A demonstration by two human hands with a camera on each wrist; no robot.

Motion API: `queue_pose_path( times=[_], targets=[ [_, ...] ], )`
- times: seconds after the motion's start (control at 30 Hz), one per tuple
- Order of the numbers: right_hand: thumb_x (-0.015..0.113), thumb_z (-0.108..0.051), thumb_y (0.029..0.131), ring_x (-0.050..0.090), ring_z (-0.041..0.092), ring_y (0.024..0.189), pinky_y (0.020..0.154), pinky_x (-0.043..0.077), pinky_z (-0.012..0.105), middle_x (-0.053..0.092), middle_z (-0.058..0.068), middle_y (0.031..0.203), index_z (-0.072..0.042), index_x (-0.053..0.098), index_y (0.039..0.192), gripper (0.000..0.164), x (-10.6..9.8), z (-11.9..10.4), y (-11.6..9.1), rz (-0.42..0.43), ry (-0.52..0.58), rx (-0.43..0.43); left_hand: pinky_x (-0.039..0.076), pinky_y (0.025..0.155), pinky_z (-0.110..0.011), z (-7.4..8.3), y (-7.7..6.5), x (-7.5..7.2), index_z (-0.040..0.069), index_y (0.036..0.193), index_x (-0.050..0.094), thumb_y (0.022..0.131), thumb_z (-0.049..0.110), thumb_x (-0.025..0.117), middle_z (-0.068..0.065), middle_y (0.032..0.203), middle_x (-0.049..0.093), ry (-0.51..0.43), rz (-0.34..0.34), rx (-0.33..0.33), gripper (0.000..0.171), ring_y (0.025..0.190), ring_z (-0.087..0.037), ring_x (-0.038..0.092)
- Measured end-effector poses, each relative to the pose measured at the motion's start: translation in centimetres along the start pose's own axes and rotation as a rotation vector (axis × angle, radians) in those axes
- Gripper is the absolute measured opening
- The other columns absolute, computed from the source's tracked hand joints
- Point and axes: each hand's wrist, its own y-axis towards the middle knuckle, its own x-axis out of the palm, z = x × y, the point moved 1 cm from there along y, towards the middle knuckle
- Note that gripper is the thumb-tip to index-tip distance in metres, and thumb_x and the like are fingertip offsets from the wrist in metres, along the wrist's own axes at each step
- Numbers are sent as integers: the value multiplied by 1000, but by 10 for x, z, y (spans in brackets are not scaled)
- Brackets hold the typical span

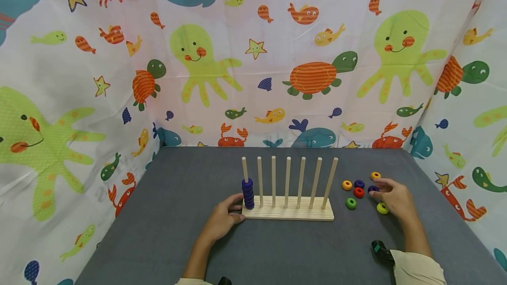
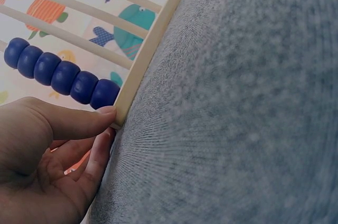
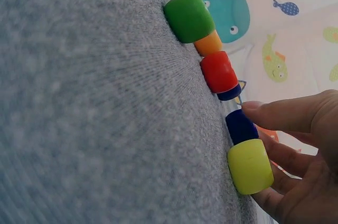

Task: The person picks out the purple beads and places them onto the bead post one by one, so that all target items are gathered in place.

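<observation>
A wooden peg rack (image 1: 289, 213) stands on the grey table, with several upright pegs. Dark blue beads (image 1: 247, 193) are stacked on its leftmost peg; the left wrist view shows the same blue beads (image 2: 64, 77) side-on. My left hand (image 1: 222, 218) pinches the left end of the base between thumb and fingers. Over to the right, my right hand (image 1: 396, 199) has its thumb and fingers around a dark blue bead (image 3: 241, 127) that rests on the table. A yellow-green bead (image 3: 250, 167) lies just beside those fingers.
Loose beads lie between the rack and my right hand: a green bead (image 1: 350, 203), a red bead (image 1: 358, 192), another blue bead (image 1: 359, 184) and two orange ones, including an orange bead (image 1: 347, 185). A sea-animal printed curtain (image 1: 253, 113) borders the table's back and sides.
</observation>
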Motion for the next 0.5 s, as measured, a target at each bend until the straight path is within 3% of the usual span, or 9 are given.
queue_pose_path(
  times=[0.5],
  targets=[
    [71, -17, 101, 53, 55, 126, 102, 49, 65, 56, 38, 142, 12, 55, 143, 53, 1, 1, -1, -29, -10, 9, 56, 102, -53, 0, -1, 0, 9, 151, 57, 91, -1, 74, -17, 149, 62, 11, -1, -12, 63, 125, -33, 67]
  ],
)
